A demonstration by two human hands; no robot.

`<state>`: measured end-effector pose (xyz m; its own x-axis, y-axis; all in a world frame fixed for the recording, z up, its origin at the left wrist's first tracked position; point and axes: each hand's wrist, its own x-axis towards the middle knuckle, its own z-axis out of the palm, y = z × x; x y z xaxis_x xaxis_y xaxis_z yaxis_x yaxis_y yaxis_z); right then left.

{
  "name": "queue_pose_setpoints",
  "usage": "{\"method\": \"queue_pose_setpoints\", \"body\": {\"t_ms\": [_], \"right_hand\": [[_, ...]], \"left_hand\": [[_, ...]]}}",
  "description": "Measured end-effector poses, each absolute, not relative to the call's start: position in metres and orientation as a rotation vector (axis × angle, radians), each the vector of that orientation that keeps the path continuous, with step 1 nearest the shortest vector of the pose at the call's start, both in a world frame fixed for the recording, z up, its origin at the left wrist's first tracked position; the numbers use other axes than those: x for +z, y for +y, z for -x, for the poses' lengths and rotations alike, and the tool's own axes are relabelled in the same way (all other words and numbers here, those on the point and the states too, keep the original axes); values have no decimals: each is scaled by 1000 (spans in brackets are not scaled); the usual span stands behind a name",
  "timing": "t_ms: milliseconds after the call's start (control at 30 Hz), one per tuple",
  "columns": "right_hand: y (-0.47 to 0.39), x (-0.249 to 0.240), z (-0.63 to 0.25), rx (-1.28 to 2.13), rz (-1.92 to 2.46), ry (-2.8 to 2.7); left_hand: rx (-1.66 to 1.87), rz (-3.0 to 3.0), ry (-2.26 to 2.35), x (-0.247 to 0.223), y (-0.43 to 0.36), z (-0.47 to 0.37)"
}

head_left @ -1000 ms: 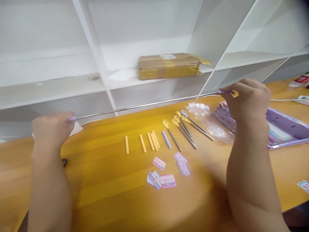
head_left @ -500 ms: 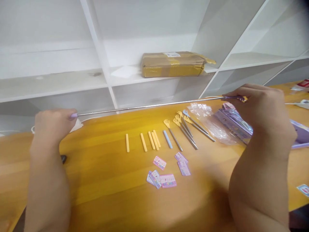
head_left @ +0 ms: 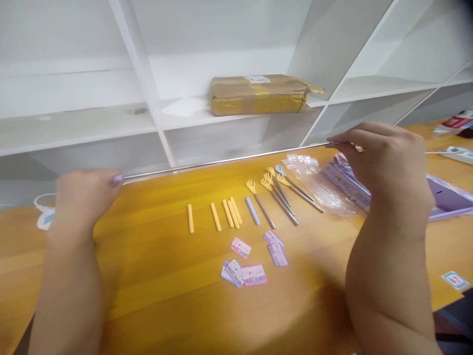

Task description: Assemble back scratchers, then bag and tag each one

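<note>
A: Where is the telescopic back scratcher [head_left: 236, 159], and which step is this?

B: Above the far edge of the table [head_left: 158, 286], drawn out long; the left hand [head_left: 86, 195] has a closed grip on its lilac end, the right hand [head_left: 388, 158] pinches the other end, partly hidden; I'd judge it the stretching-out step, near full reach.

A: And the next move calls for?

B: A firm grip at both ends, I think; force kept along the shaft, lest the thin sections bend.

A: What lies around it?

B: Below, claw-headed rods [head_left: 266, 211]; beside them a blue sleeve [head_left: 253, 211] and yellow sleeves [head_left: 216, 217]; nearer, printed cards [head_left: 254, 275]; rightward, clear plastic wrap [head_left: 332, 197].

A: Any change from half a second ago?

B: A white device [head_left: 46, 218] now shows left of the left hand, where a white corner showed on its right; the loose pieces keep their layout.
</note>
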<state>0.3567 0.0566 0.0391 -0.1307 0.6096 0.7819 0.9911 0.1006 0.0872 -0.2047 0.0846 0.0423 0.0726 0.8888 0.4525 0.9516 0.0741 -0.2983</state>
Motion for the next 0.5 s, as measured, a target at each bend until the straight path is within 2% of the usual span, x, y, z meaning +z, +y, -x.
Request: {"method": "queue_pose_setpoints", "body": {"t_ms": [167, 367, 500], "right_hand": [[61, 36, -319, -779, 1446, -1950], [42, 2, -197, -663, 962, -2329], [23, -7, -154, -700, 1021, -2422]], "left_hand": [[-11, 1929, -1814, 40, 80, 169], [17, 2142, -1668, 7, 54, 102], [42, 2159, -1702, -8, 37, 82]]}}
